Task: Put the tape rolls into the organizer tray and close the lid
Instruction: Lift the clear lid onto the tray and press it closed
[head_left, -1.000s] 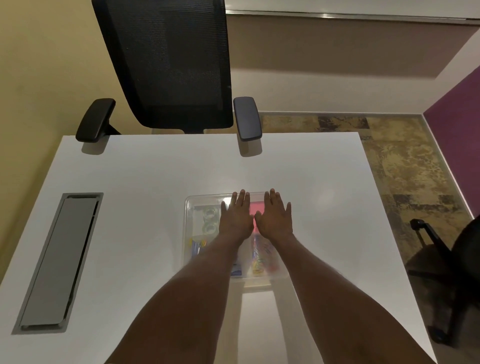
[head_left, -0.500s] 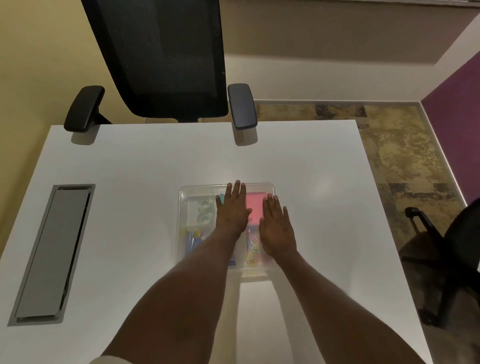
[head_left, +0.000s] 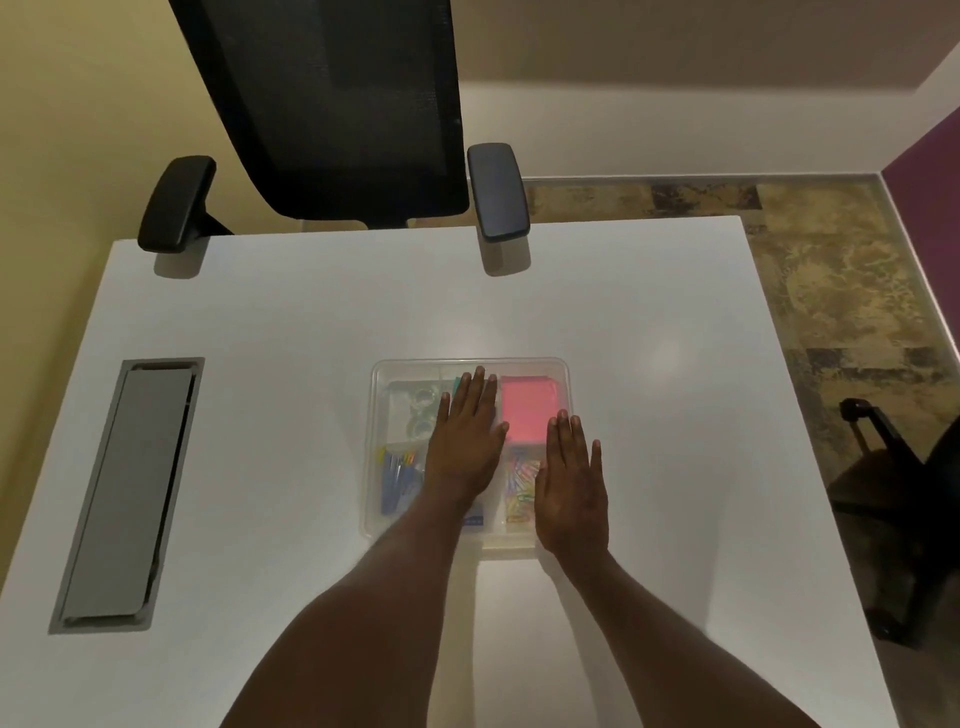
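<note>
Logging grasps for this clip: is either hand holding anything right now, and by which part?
Nothing is gripped. The left hand and right hand lie flat, fingers extended, on the organizer tray lid.

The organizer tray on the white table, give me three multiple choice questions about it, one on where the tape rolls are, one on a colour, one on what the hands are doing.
1. Where in the organizer tray are the tape rolls?
A. far left compartment
B. near right compartment
C. outside it on the table

2. What colour is the pad in the far right compartment?
A. green
B. pink
C. black

3. How is the left hand held?
A. clenched in a fist
B. pinching a pen
C. flat, palm down over the tray

Answers: 1 A, the clear rolls show through beside the left hand. 2 B, the pink pad lies ahead of the right hand. 3 C, its fingers are spread out straight.
</note>
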